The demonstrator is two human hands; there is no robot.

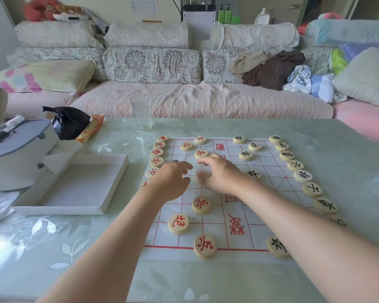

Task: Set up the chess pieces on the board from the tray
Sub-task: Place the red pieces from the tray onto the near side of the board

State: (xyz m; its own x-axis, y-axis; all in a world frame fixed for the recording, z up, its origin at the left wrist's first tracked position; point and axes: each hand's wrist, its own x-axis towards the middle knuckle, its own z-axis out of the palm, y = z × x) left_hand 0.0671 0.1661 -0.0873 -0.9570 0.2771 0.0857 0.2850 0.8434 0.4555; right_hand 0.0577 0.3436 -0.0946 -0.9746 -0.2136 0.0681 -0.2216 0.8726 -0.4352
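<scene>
A white paper chessboard (pixel 269 159) with red lines lies on the glass-topped table. Round wooden pieces with red characters line its left edge (pixel 157 160), and black-character pieces line its right edge (pixel 302 176). Red soldiers (pixel 201 204) and a red cannon (pixel 178 223) stand nearer to me. My right hand (pixel 222 173) is over the board's middle, thumb and fingers curled around a blurred wooden piece (pixel 202 176). Just to its left, my left hand (pixel 173 181) hovers with fingers spread, holding nothing and covering part of the red column. The white tray (pixel 74 186) left of the board holds no pieces.
A drinking glass (pixel 141 112) stands just beyond the board's far edge. At far left are a grey case (pixel 15 149), a black bag (pixel 68 122) and an orange packet (pixel 90 127). A sofa (pixel 184 99) with cushions and clothes runs behind the table.
</scene>
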